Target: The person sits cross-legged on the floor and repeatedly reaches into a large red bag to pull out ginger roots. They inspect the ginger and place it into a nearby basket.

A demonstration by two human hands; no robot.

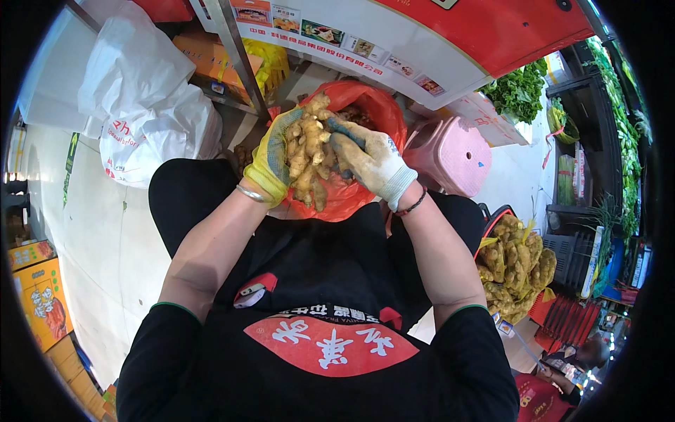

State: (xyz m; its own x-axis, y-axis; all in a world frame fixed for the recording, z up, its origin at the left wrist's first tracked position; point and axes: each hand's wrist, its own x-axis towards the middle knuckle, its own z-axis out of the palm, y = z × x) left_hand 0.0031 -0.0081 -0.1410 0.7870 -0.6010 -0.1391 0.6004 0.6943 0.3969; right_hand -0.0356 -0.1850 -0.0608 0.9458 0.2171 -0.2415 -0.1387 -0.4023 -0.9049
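A large knobbly piece of ginger root (306,151) is held up between my two gloved hands. My left hand (273,156), in a yellow glove with a blue-grey palm, is closed round its left side. On the other side my right hand (367,156), in a whitish glove with dark blue fingertips, has its fingers curled against the ginger. Beneath them a red plastic bag (385,112) gapes wide, with dark brown bits partly visible inside. The ginger hangs over the bag's near edge. My fingers hide part of the root.
A pink plastic stool (460,156) stands right of the bag. Further right is a basket of ginger in yellow netting (517,264). A large white sack (151,91) sits at left. A metal post (239,53) and white-red panel (394,42) rise ahead. Another person (562,376) is at lower right.
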